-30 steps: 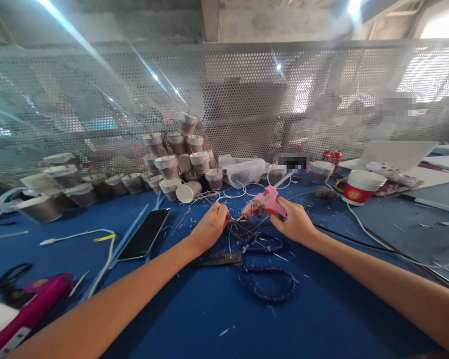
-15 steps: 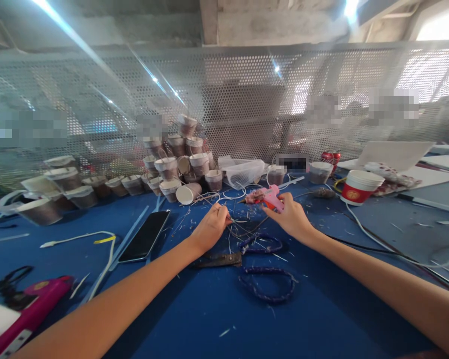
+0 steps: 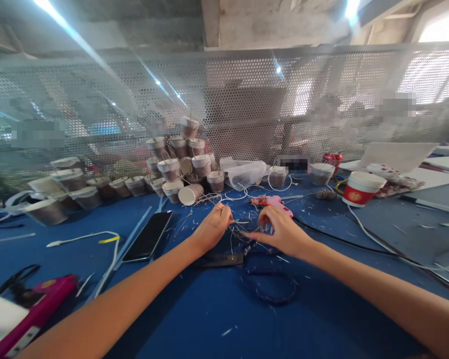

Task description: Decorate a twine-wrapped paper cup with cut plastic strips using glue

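My left hand (image 3: 214,224) is closed in a pinch near the middle of the table, with the end of a thin strand (image 3: 236,222) showing at its fingertips. What the strand is made of I cannot make out. Just to the right, my right hand (image 3: 280,230) is empty, thumb and fingers apart, reaching toward the left fingertips. Behind it lies a pink glue gun (image 3: 284,207) with a clogged, dirty nozzle end. Scissors with blue-wrapped handles (image 3: 271,300) rest below both hands, their dark blades (image 3: 220,260) pointing left; my right hand partly covers the upper handle.
Several small paper-topped pots (image 3: 170,170) are stacked at the back. A phone (image 3: 148,236) lies left of my left arm, and a magenta tool (image 3: 48,309) is nearer. Rightward stand a red-and-white cup (image 3: 362,189) and cables (image 3: 344,241). Scraps litter the blue table (image 3: 209,324).
My right hand has let go of the pink glue gun, which now lies on the table, and has moved left and nearer to my left hand. The left hand keeps its pinch.
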